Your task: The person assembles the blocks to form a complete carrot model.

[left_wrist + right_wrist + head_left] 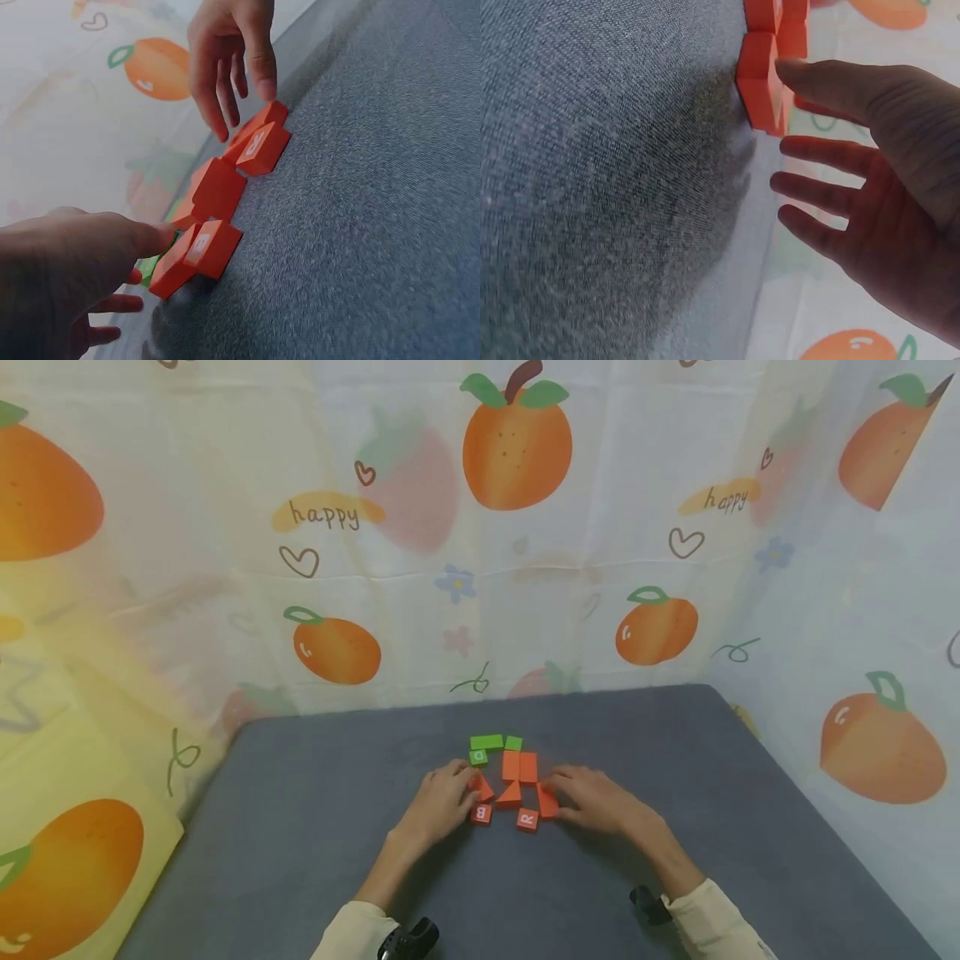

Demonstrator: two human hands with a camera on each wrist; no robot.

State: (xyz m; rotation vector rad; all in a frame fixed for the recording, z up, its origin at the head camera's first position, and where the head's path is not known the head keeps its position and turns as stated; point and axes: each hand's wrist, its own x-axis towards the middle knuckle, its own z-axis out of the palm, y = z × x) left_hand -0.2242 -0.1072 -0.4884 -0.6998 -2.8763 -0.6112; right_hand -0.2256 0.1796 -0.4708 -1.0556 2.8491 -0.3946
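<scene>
My left hand (444,797) has its thumb on the left orange triangular block (486,788) and its index finger at the far side, pinching it; that fingertip is hidden in the left wrist view. On the other side my right hand (596,797) pinches the right orange triangular block (548,803) between thumb and index finger, its other fingers extended. Between them lie another orange triangular block (510,797) and two orange rectangular blocks (520,767). An orange cube marked B (482,814) and an orange cube marked R (527,820) sit nearer me.
Behind the orange blocks are a green bar (487,742), a plain green cube (513,743) and a lettered green cube (478,757). Everything rests on a grey cloth-covered table (330,810). A fruit-printed curtain (420,635) hangs behind and beside it.
</scene>
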